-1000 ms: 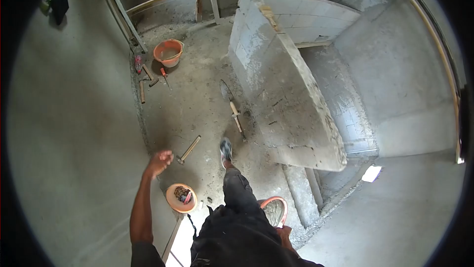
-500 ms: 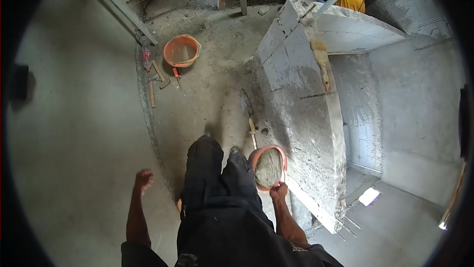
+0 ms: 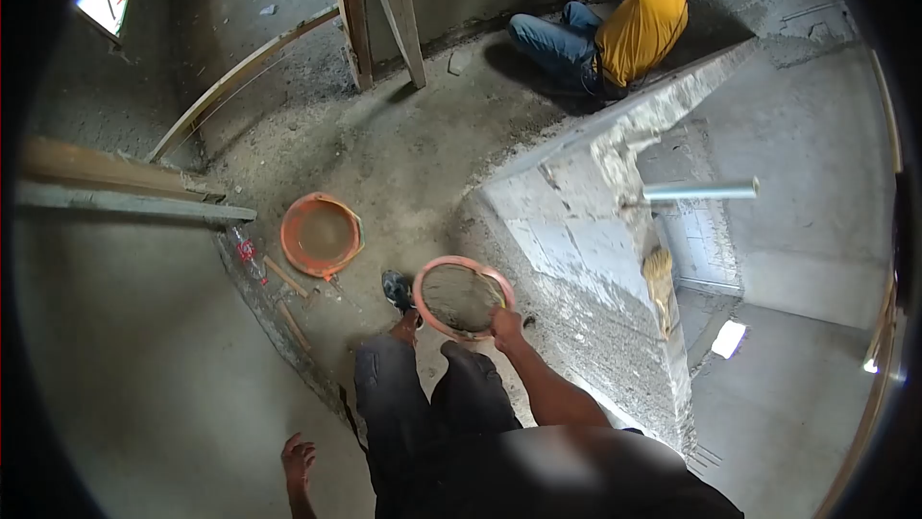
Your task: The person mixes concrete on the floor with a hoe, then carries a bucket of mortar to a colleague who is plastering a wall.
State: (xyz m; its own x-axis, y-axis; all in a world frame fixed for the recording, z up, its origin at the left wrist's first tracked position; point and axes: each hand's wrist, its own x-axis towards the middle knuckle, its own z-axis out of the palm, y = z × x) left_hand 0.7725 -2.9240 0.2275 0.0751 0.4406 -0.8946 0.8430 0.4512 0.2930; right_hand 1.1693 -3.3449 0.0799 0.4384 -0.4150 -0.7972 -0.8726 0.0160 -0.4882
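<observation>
My right hand (image 3: pixel 506 327) is closed on the rim or handle of an orange-red bucket (image 3: pixel 464 295) holding grey mortar, in front of my legs. My left hand (image 3: pixel 299 459) is at the lower left, its fingers apart, with nothing in it. Beyond the held bucket, to the left, a second orange bucket (image 3: pixel 323 235) with murky water rests on the floor. Near it lie a hammer (image 3: pixel 286 276) and a plastic bottle (image 3: pixel 252 257) with a red label.
A low block wall (image 3: pixel 576 231) runs along the right, with a brush (image 3: pixel 659 279) and a pipe (image 3: pixel 701 190) on it. Beyond it, a person in a yellow shirt (image 3: pixel 645 24) sits on the floor. Wooden props (image 3: pixel 392 10) stand at the top; a beam (image 3: pixel 134 200) is at left.
The view has moved forward. The mortar bucket has moved up and away from beside my right leg, still in my right hand. More of the other person is visible.
</observation>
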